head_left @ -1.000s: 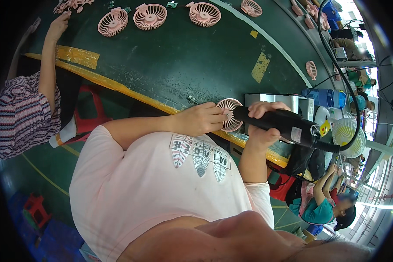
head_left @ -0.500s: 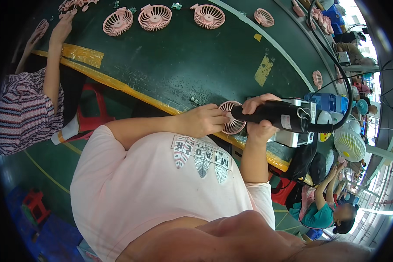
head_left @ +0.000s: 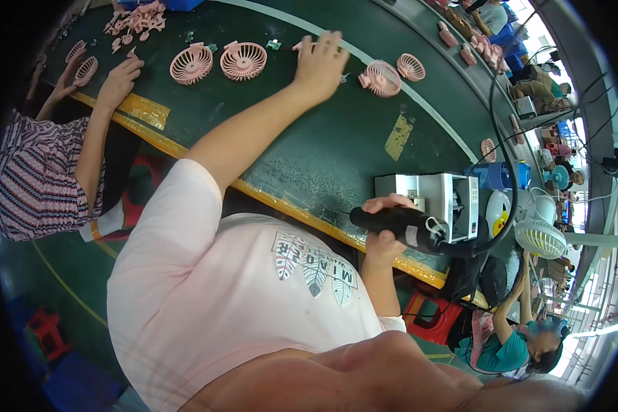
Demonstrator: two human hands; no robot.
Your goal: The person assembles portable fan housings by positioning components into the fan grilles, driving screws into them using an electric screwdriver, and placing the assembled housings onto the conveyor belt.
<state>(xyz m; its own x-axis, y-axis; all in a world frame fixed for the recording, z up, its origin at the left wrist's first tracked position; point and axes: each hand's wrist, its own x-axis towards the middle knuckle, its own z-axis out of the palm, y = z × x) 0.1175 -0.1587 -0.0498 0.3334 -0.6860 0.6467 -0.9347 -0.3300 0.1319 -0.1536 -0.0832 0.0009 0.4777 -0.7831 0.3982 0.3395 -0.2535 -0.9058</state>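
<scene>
My left hand (head_left: 321, 65) is stretched far across the bench with its fingers spread. It lies over a pink round fan housing, mostly hidden beneath it; whether the fingers touch it I cannot tell. In my right hand (head_left: 384, 240) is a black electric screwdriver (head_left: 406, 226), held near the bench's front edge, its cable running off to the right. Beyond my left hand to the right lies a pink slatted fan housing (head_left: 381, 79), close to a smaller one (head_left: 410, 67). Two more pink housings, one (head_left: 244, 61) beside another (head_left: 191, 64), rest to the left.
A white and grey boxy machine (head_left: 436, 199) stands right of the screwdriver. Small green circuit boards (head_left: 274, 44) lie between housings. Far left, another person's hand (head_left: 120, 82) works near a heap of pink parts (head_left: 137, 24). Yellow tape (head_left: 309, 220) lines the bench edge.
My left hand has let go of the pink housing at the front edge and reached far forward. A housing now lies at the back right. The screwdriver has moved slightly left and nearer me.
</scene>
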